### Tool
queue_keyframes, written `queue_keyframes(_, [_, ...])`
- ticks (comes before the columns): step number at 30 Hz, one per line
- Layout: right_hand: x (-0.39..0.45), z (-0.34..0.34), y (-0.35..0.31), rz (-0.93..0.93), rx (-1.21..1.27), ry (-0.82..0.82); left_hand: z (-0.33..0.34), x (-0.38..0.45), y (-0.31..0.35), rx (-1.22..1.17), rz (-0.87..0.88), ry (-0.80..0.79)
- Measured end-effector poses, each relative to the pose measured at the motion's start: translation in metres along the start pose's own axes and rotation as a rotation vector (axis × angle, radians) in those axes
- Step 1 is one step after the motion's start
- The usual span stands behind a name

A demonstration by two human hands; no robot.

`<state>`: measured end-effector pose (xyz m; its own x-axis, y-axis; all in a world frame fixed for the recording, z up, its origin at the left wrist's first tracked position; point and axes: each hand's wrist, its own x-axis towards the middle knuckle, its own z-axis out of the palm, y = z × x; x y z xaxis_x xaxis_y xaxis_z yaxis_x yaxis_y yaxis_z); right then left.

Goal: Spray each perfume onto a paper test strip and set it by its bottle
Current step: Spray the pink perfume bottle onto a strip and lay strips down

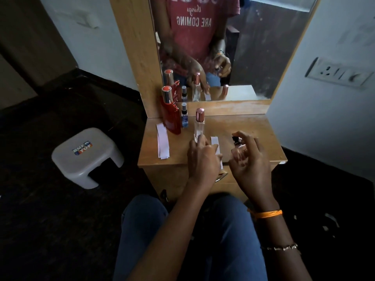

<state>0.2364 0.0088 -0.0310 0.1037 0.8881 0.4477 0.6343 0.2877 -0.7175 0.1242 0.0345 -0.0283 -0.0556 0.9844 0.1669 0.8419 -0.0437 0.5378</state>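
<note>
My right hand [250, 159] grips a small pinkish perfume bottle [238, 152] with a black sprayer, forefinger on top of the nozzle. My left hand [203, 159] pinches a white paper test strip [217, 151] just left of that bottle. Behind my left hand stands a clear bottle with a rose-gold cap [199, 124]. Further left a tall red bottle [171, 114] and a small blue spray bottle [184, 116] stand upright. A few spare white strips [162, 141] lie flat to the left of the red bottle.
Everything sits on a small wooden dressing table [263, 136] with a mirror [253, 47] behind. A grey plastic stool [86, 155] stands on the dark floor to the left. A wall socket [336, 73] is at the right. My knees are under the table's front edge.
</note>
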Motion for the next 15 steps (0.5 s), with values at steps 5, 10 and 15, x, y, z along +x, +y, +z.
queue_keyframes(5, [0.0, 0.005, 0.002, 0.016, 0.044, -0.017, 0.003, 0.001, -0.001, 0.042, -0.009, -0.005])
queue_keyframes(10, [0.001, 0.005, 0.006, 0.041, 0.112, -0.011, 0.008, 0.005, 0.001, 0.065, -0.03, 0.0])
queue_keyframes(15, [0.003, 0.005, 0.013, 0.099, 0.244, -0.009, 0.002, -0.002, 0.0, -0.059, 0.05, 0.125])
